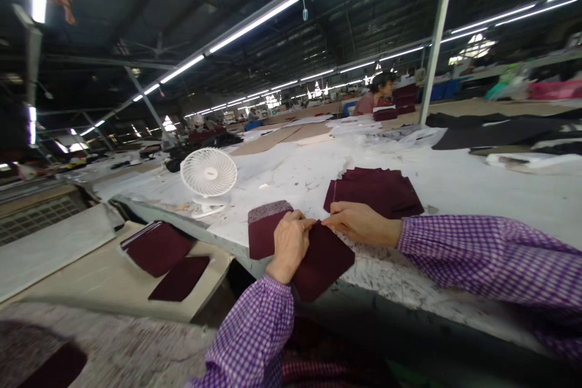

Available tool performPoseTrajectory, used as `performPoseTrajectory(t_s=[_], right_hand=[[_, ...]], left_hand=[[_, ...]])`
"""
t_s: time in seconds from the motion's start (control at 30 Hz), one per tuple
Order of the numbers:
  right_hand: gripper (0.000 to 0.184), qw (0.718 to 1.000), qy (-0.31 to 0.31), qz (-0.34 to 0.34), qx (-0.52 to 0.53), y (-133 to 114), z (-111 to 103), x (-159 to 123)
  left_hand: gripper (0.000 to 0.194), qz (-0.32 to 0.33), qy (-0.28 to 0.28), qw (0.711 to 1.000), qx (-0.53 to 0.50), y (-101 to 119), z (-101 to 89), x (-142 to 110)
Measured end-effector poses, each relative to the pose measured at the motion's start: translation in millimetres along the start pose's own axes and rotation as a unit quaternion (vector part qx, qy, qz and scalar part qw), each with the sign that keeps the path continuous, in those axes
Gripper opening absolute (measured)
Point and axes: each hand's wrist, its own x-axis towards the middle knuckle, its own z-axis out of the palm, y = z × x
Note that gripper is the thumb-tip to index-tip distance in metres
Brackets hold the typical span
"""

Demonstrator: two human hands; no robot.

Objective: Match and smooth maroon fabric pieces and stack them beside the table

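Note:
My left hand (291, 241) and my right hand (359, 222) meet over the near edge of the white table. Between their closed fingertips they pinch the top corner of a dark maroon fabric piece (324, 264), whose lower end hangs over the table edge. Just left of it, partly under my left hand, lies another maroon piece with a speckled grey band (262, 233). Beyond my right hand sits a loose stack of maroon fabric pieces (375, 187), its near edge partly covered by the hand. Checked purple sleeves cover both forearms.
A small white fan (209, 173) stands left on the table (291, 170). Lower left, maroon pieces (159, 248) lie on a beige surface (91, 279). A metal post (437, 42) rises at the right, near dark fabric (504, 133). Farther back, a person (370, 100) is beside maroon stacks.

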Motion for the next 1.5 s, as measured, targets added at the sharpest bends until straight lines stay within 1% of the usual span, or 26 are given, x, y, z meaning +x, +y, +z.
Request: performPoseTrajectory(t_s=[0.1,0.2,0.27,0.33,0.4,0.43,0.5,0.57,0.7,0.8,0.9,1.03,1.2,1.37,1.5], right_hand=[[0.023,1.0,-0.004,0.003,0.001,-0.7,-1.6,0.1],[0.024,1.0,-0.005,0.005,-0.001,0.3,-1.1,0.1],[0.024,1.0,0.012,0.01,0.004,1.2,0.6,0.8],[0.024,0.999,0.049,0.01,0.009,0.9,1.9,2.5],[0.027,0.997,0.072,-0.011,0.012,-1.7,1.7,4.4],[0.028,0.997,0.069,-0.026,0.013,-3.9,1.0,5.2],[0.027,0.998,0.044,-0.044,0.015,-8.6,-0.7,5.8],[0.027,0.999,0.022,-0.037,0.008,-11.6,-1.0,5.4],[0.028,0.999,0.007,-0.04,-0.002,-7.6,5.8,6.2],[0.03,0.999,0.007,-0.041,0.0,-1.2,11.5,9.4],[0.033,1.0,-0.007,-0.026,0.001,0.7,11.2,12.0],[0.038,0.999,-0.041,-0.024,-0.009,-3.5,5.1,13.3],[0.041,0.994,-0.093,-0.029,-0.051,-9.1,-6.7,19.4],[0.051,0.977,-0.161,-0.072,-0.118,-17.8,-21.8,34.7],[0.055,0.968,-0.174,-0.121,-0.137,-29.4,-25.1,47.7]], left_hand=[[0.031,0.034,-0.007,0.998,0.052,3.2,-2.4,-1.5],[0.032,0.054,-0.023,0.994,0.097,6.8,-5.5,-1.4],[0.032,0.058,-0.035,0.991,0.118,8.6,-6.9,-0.7],[0.032,0.061,-0.043,0.989,0.131,9.4,-7.3,0.0],[0.031,0.064,-0.043,0.988,0.135,9.4,-6.6,0.5],[0.031,0.064,-0.042,0.988,0.134,9.3,-5.9,0.7],[0.031,0.065,-0.039,0.989,0.129,9.1,-4.1,1.2],[0.031,0.062,-0.036,0.99,0.122,9.2,-2.6,1.8],[0.029,0.05,-0.04,0.995,0.076,6.4,-5.2,1.5],[0.025,0.04,-0.044,0.998,0.032,-3.9,-14.3,-4.8],[0.024,0.027,-0.029,0.999,0.008,-20.8,-25.8,-17.6],[0.024,0.032,-0.006,0.999,-0.014,-38.8,-34.8,-36.2],[0.031,0.039,0.02,0.999,-0.001,-41.7,-34.0,-47.9],[0.034,0.038,0.016,0.999,-0.001,-42.4,-33.9,-49.1],[0.033,0.037,0.023,0.999,-0.016,-45.6,-33.0,-49.2]])
